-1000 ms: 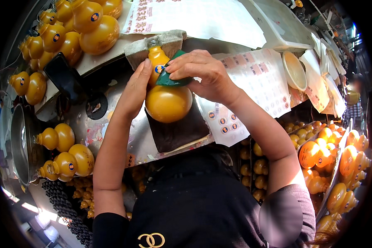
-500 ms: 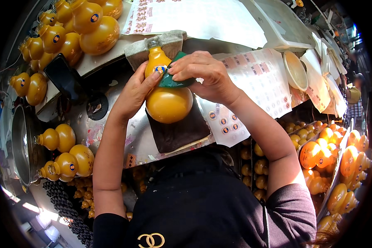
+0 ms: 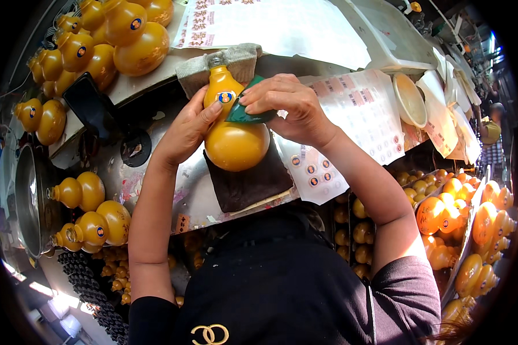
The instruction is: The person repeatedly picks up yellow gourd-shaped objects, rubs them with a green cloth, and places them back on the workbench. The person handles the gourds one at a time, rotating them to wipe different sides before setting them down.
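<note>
The glossy green sheet [image 3: 252, 114] pinched in the right hand [image 3: 298, 109] has slid just off the round sticker [image 3: 225, 98], now wholly exposed and seemingly seated on the gourd-shaped bottle [image 3: 236, 145], which the left hand [image 3: 189, 131] clasps over the tabletop's [image 3: 197, 198] dark pad [image 3: 244, 187].

Labels and printed marks
Round blue label [image 3: 224, 98] — gourd bottle [image 3: 237, 145], also bottles [image 3: 142, 52] far left; similar stickers [image 3: 311, 169], right sheet [image 3: 297, 183]; red characters [image 3: 198, 39] — far sheet [image 3: 293, 29]; gold emblem [image 3: 206, 333], black shirt [image 3: 259, 282], near.
</note>
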`<state>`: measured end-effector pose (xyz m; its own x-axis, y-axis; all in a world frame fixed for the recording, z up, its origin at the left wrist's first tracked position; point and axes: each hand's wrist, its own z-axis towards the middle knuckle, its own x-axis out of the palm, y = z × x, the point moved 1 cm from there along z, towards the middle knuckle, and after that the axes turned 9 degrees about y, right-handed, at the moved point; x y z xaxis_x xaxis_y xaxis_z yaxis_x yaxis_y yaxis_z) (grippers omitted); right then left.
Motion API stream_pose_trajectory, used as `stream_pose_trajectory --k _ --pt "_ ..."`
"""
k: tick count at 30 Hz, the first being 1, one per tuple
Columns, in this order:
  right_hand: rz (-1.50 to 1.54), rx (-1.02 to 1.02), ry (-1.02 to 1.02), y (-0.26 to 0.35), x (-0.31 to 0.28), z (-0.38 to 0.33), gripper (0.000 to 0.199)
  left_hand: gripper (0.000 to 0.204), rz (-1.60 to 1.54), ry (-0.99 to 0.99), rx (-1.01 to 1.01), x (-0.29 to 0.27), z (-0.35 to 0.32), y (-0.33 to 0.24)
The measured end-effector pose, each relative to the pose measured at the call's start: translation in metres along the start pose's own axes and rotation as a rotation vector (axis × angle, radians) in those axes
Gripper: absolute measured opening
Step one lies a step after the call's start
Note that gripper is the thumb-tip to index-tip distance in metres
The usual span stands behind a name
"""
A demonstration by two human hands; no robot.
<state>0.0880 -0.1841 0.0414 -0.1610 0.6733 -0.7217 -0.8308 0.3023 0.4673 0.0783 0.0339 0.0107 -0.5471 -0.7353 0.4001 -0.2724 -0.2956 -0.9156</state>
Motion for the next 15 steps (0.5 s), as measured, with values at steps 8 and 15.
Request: stream_pose_trajectory --k 8,15 --pt "0.009 0.022 0.025 0.005 -0.003 -0.001 0.026 0.057 -0.066 0.045 0.033 -0.003 -0.001 0.002" --pt "0.026 0.034 0.227 0.026 -0.017 0.006 0.034 0.054 -0.269 0.127 0.117 -0.012 0.001 0.011"
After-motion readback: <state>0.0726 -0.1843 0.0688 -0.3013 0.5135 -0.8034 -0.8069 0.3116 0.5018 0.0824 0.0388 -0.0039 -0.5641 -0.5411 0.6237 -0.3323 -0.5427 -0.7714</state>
